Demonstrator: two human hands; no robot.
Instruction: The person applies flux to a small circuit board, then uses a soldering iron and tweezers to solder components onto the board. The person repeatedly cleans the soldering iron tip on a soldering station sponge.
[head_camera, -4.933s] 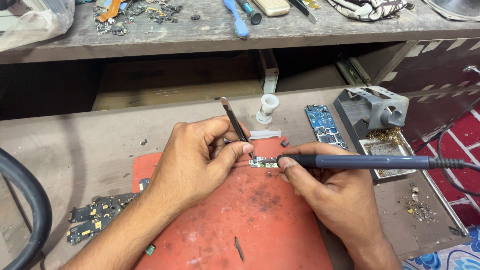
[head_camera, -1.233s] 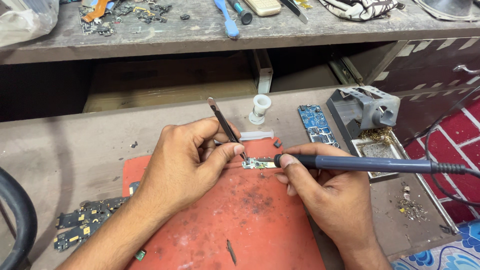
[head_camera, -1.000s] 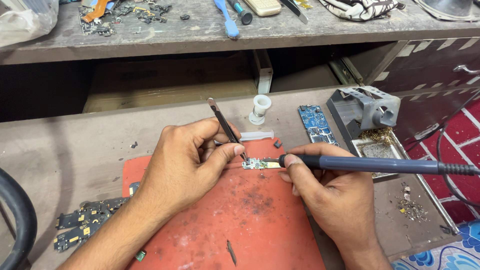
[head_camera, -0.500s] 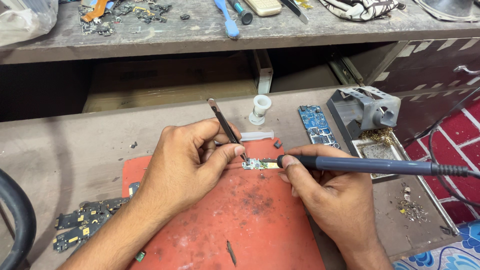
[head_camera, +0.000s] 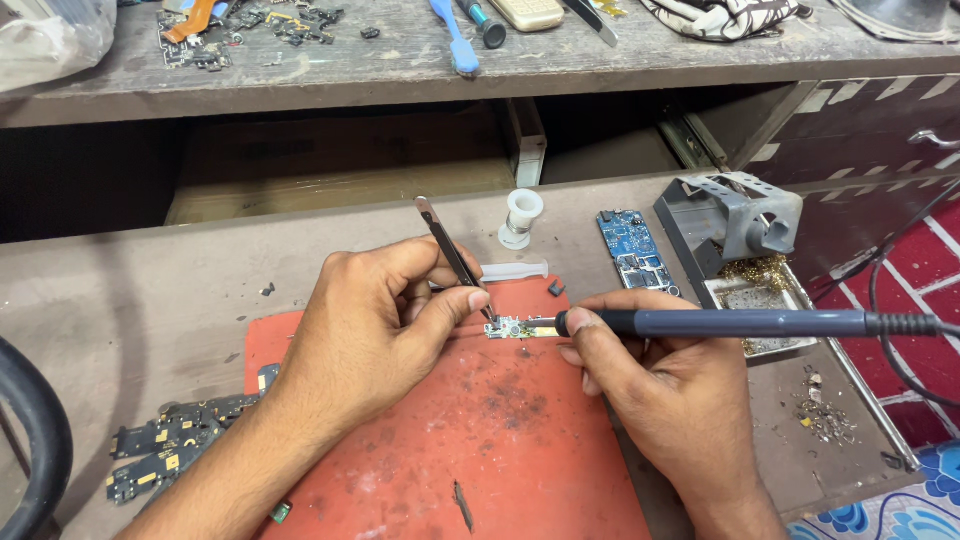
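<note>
The red work mat (head_camera: 470, 440) gives the reference. Its near half, below the two hands, lies mostly bare, broken only by a small dark sliver (head_camera: 462, 505) near the front edge. Left of the mat, dark circuit boards (head_camera: 165, 455) crowd the bench, and a black cable (head_camera: 40, 440) curves beyond them. Behind the mat stand a white spool (head_camera: 522, 215) and a white plastic strip (head_camera: 515, 270). Right of the mat, a blue circuit board (head_camera: 632, 250) and a grey soldering iron stand (head_camera: 730, 225) block the way.
</note>
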